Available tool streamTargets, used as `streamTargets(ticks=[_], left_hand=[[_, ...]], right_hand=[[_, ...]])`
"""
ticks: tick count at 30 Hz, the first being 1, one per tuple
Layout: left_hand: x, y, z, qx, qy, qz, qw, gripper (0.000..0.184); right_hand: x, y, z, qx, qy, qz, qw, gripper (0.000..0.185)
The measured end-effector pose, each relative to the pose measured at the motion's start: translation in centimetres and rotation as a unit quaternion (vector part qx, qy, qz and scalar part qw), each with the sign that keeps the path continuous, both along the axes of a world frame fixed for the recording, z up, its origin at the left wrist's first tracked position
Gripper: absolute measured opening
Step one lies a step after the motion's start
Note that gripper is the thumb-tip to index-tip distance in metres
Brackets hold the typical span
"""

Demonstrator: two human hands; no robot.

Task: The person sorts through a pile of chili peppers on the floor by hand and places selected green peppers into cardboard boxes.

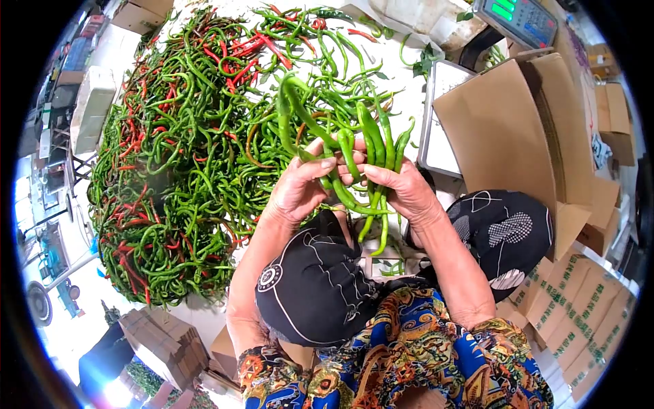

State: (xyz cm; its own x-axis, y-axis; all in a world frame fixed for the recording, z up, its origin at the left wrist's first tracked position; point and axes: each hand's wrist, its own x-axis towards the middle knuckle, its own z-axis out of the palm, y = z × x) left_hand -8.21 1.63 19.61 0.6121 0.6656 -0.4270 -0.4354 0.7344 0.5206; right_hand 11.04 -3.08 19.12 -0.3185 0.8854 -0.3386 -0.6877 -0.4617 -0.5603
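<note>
Several long green peppers are held between my two hands, above my lap. My left hand has its fingers closed around the left part of the bunch, where a curled pepper rises over the fingertips. On the right, my right hand grips more peppers, its thumb lying across them; their tips hang down below both hands. Beyond and to the left spreads a large heap of green and red peppers on a white surface.
An open cardboard box stands at the right beside a scale with a lit green display. Flattened cartons lie at the lower right. More folded cardboard is at the lower left, and a white foam box at the upper left.
</note>
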Motion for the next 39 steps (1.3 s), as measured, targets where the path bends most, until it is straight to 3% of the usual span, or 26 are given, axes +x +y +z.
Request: streamTargets(ticks=[4,6,10,12,14,20,21,24,26,28,29,31,34,35,38,39], left_hand=[[0.8,-0.2,1.8,0.006,-0.002,-0.019,1.000,0.056],[0.8,-0.1,3.1,0.007,0.007,-0.049,0.999,0.058],[1.8,0.6,4.5,0.083,0.036,-0.056,0.994,0.049],[2.1,1.1,5.6,0.079,0.043,-0.024,0.996,0.036],[1.5,1.8,5.5,0.084,0.044,-0.028,0.995,0.040],[3.0,4.0,9.1,0.173,0.022,-0.038,0.984,0.041],[3.7,4.8,10.3,0.190,0.022,-0.049,0.980,0.039],[8.4,6.7,15.0,0.269,0.042,-0.046,0.961,0.036],[12.5,7.9,18.4,0.321,-0.010,-0.055,0.945,0.029],[17.6,9.3,20.8,0.371,-0.063,-0.108,0.920,0.026],[18.5,7.8,23.6,0.430,0.001,-0.184,0.884,0.045],[21.5,6.0,27.3,0.532,0.252,-0.306,0.748,0.064],[22.3,7.1,26.2,0.649,0.260,-0.355,0.620,0.060],[21.8,7.4,25.8,0.635,0.240,-0.359,0.640,0.057],[18.9,6.8,21.2,0.620,0.286,-0.178,0.708,0.028],[16.8,7.0,19.6,0.600,0.271,-0.148,0.738,0.032]], right_hand=[[-0.6,-0.5,1.4,0.055,-0.208,-0.003,0.976,0.044],[-0.4,-0.7,2.6,0.047,-0.255,-0.021,0.966,0.046],[0.0,-0.9,3.1,0.041,-0.090,-0.111,0.989,0.031],[0.7,-1.3,3.3,0.022,-0.157,-0.167,0.973,0.028],[1.9,-1.9,4.0,0.006,-0.113,-0.199,0.973,0.022],[4.4,-4.3,6.2,-0.048,-0.064,-0.216,0.973,0.030],[4.8,-4.6,5.2,-0.050,-0.030,-0.201,0.978,0.031],[4.7,-5.2,3.6,-0.063,0.227,-0.144,0.961,0.028],[4.5,-5.2,3.8,-0.064,0.263,-0.104,0.957,0.028],[4.4,-5.2,4.7,-0.040,0.259,-0.100,0.960,0.026],[4.5,-5.2,5.0,-0.028,0.269,-0.091,0.959,0.024],[5.2,-5.1,4.9,-0.018,0.258,-0.084,0.962,0.023],[5.5,-4.9,5.3,0.047,0.339,-0.083,0.936,0.025],[5.5,-4.8,5.3,0.076,0.356,-0.082,0.928,0.025],[5.9,-4.9,5.4,0.072,0.358,-0.084,0.927,0.027],[5.9,-5.0,5.3,0.043,0.340,-0.104,0.934,0.028]])
